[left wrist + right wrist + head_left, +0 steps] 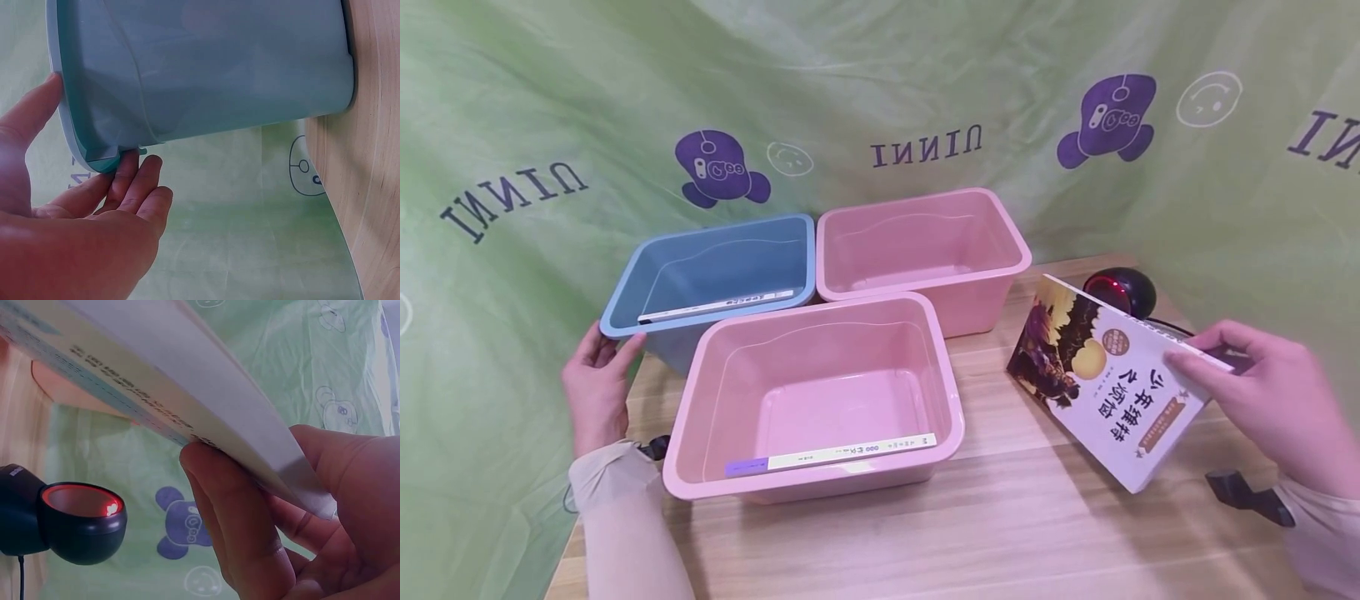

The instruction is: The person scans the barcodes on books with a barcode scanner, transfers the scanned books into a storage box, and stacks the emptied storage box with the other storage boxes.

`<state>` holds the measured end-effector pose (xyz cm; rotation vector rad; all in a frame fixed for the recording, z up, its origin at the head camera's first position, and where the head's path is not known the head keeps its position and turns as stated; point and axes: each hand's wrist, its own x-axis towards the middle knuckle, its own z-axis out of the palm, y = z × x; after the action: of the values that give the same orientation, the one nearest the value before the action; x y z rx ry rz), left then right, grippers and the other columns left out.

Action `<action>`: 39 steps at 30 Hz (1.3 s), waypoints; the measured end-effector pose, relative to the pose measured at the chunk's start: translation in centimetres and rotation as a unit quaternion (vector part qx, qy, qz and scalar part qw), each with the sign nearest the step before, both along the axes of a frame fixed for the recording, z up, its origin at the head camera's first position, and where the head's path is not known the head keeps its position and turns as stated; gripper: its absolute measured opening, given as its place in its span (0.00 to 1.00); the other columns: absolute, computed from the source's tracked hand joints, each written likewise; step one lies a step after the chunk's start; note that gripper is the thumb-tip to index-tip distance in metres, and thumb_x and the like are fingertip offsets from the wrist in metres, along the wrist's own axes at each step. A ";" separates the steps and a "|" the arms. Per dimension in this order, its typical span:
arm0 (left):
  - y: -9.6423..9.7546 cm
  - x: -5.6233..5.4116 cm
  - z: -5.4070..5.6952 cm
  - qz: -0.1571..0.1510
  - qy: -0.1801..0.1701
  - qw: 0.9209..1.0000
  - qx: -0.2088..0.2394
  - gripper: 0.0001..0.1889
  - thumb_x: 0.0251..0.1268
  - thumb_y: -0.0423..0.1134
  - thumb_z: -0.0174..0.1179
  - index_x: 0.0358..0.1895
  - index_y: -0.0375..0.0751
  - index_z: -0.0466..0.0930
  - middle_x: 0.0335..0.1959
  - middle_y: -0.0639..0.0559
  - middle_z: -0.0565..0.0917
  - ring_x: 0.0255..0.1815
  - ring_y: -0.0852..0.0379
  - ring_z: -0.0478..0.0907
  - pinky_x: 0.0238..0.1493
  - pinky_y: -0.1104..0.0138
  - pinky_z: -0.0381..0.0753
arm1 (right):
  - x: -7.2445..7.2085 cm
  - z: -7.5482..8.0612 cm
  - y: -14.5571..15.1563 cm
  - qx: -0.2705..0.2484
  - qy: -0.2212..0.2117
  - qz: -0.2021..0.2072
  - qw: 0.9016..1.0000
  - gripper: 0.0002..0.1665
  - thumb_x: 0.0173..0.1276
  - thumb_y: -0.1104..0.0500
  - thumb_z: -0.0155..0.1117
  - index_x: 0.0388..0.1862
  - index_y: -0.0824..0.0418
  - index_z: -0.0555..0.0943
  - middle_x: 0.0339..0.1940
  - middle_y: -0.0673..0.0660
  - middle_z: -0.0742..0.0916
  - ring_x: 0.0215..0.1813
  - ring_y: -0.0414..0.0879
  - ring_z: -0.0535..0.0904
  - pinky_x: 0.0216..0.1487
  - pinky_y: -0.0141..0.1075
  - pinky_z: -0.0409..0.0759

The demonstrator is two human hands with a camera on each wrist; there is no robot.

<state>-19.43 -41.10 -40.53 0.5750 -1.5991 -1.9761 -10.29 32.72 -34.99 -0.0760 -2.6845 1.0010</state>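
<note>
My right hand (pixel 1277 392) pinches a paperback book (pixel 1097 375) by its end, thumb on the front cover and fingers behind. The book is tilted above the table's right side, its cover with Chinese characters and a picture facing up. In the right wrist view, fingers (pixel 231 512) press against the back cover. At the left, my left hand (pixel 598 387) grips the near-left rim corner of a blue plastic bin (pixel 722 250). The left wrist view shows the thumb (pixel 40 106) against the rim and the other fingers curled under the corner. A thin book (pixel 718 307) lies inside the blue bin along its near side.
A pink bin (pixel 812 312) stands in front, with a book (pixel 835 454) along its near wall. Another pink bin (pixel 925 208) stands behind, beside the blue one. A black scanner (pixel 1120 290) with a red light sits at the right back. Green printed cloth (pixel 880 83) surrounds the wooden table (pixel 970 533).
</note>
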 end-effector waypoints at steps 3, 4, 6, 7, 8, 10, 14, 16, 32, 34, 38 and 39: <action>0.0 -0.1 -0.1 -0.001 0.007 1.000 0.000 0.39 0.61 0.27 0.83 0.78 0.44 0.82 0.66 0.52 0.88 0.68 0.56 0.83 0.53 0.83 0.88 | -0.1 -0.2 0.2 0.003 -0.003 0.000 1.000 0.11 0.77 0.54 0.78 0.41 0.58 0.86 0.21 0.25 0.85 0.29 0.26 0.78 0.30 0.30 0.67; 0.0 -0.1 -0.1 -0.001 0.007 1.000 0.000 0.39 0.61 0.27 0.83 0.78 0.44 0.81 0.66 0.52 0.88 0.68 0.56 0.83 0.53 0.83 0.88 | -0.1 -0.3 0.2 0.004 -0.005 0.000 1.000 0.11 0.78 0.53 0.78 0.41 0.58 0.86 0.22 0.25 0.85 0.29 0.26 0.78 0.30 0.30 0.67; 0.0 -0.1 -0.1 -0.001 0.004 1.000 0.000 0.40 0.61 0.27 0.83 0.78 0.44 0.81 0.67 0.52 0.88 0.69 0.57 0.82 0.53 0.83 0.87 | -0.2 -0.4 0.3 0.007 -0.007 0.001 1.000 0.11 0.78 0.53 0.78 0.42 0.58 0.86 0.22 0.26 0.85 0.29 0.26 0.78 0.30 0.30 0.67; 0.1 -0.1 -0.1 -0.001 0.003 1.000 0.000 0.40 0.62 0.27 0.83 0.79 0.45 0.80 0.68 0.52 0.87 0.69 0.57 0.82 0.53 0.83 0.87 | -0.2 -0.4 0.3 0.008 -0.009 0.001 1.000 0.11 0.78 0.53 0.77 0.42 0.58 0.87 0.22 0.26 0.85 0.29 0.26 0.78 0.30 0.30 0.67; 0.1 -0.1 -0.1 -0.001 0.002 1.000 0.000 0.40 0.62 0.27 0.83 0.79 0.45 0.80 0.69 0.52 0.87 0.70 0.57 0.82 0.53 0.83 0.87 | -0.3 -0.4 0.4 0.010 -0.009 0.001 1.000 0.11 0.78 0.53 0.77 0.42 0.58 0.87 0.22 0.27 0.86 0.29 0.26 0.77 0.30 0.30 0.67; 0.1 -0.1 0.0 0.000 0.000 1.000 -0.002 0.40 0.62 0.27 0.82 0.79 0.45 0.80 0.70 0.51 0.86 0.71 0.57 0.81 0.53 0.84 0.87 | -0.3 -0.4 0.4 0.014 -0.011 0.002 1.000 0.11 0.78 0.52 0.77 0.42 0.58 0.87 0.22 0.28 0.86 0.29 0.26 0.77 0.30 0.30 0.67; 0.1 0.0 0.0 0.002 0.000 1.000 -0.003 0.40 0.63 0.27 0.82 0.79 0.45 0.80 0.70 0.51 0.86 0.71 0.57 0.81 0.53 0.84 0.87 | -0.4 -0.4 0.3 0.020 -0.010 0.005 1.000 0.11 0.78 0.52 0.77 0.42 0.58 0.87 0.22 0.29 0.87 0.29 0.26 0.77 0.31 0.30 0.66; 0.1 0.0 0.0 0.002 0.000 1.000 -0.005 0.39 0.63 0.27 0.82 0.79 0.45 0.80 0.70 0.51 0.87 0.70 0.57 0.82 0.53 0.84 0.87 | -0.3 -0.3 0.2 0.017 -0.008 0.008 1.000 0.11 0.78 0.53 0.78 0.42 0.58 0.87 0.23 0.29 0.87 0.29 0.26 0.77 0.31 0.30 0.66; -0.1 0.0 -0.1 0.000 -0.001 1.000 -0.006 0.40 0.63 0.28 0.82 0.79 0.46 0.80 0.68 0.53 0.87 0.69 0.58 0.82 0.53 0.83 0.87 | -0.4 3.0 -3.8 -0.085 0.109 0.059 0.989 0.07 0.69 0.70 0.81 0.41 0.62 0.90 0.31 0.26 0.91 0.29 0.26 0.87 0.25 0.21 0.79; -0.1 0.0 -0.1 0.000 0.000 1.000 -0.005 0.40 0.63 0.27 0.82 0.79 0.45 0.80 0.68 0.53 0.87 0.68 0.58 0.82 0.53 0.83 0.87 | -0.7 3.9 -4.4 -0.110 0.126 0.057 0.984 0.08 0.67 0.72 0.82 0.40 0.64 0.91 0.32 0.29 0.92 0.29 0.26 0.88 0.26 0.20 0.81; 0.0 0.0 0.0 -0.001 -0.011 1.000 -0.010 0.40 0.64 0.29 0.82 0.80 0.47 0.79 0.70 0.53 0.86 0.70 0.58 0.81 0.56 0.83 0.87 | -1.2 5.6 -5.6 -0.149 0.157 0.059 0.975 0.08 0.66 0.75 0.81 0.41 0.68 0.91 0.34 0.34 0.94 0.32 0.28 0.90 0.27 0.19 0.83; 0.0 0.0 0.0 -0.002 -0.015 1.000 -0.013 0.41 0.64 0.30 0.82 0.80 0.47 0.79 0.71 0.53 0.85 0.71 0.58 0.80 0.57 0.82 0.86 | -1.3 6.1 -5.8 -0.153 0.163 0.060 0.973 0.08 0.67 0.75 0.81 0.41 0.69 0.91 0.34 0.35 0.95 0.32 0.29 0.90 0.28 0.19 0.83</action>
<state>-19.44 -41.12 -40.55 0.5948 -1.6428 -1.9559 -11.63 26.88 -28.91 0.1778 -2.2436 1.3307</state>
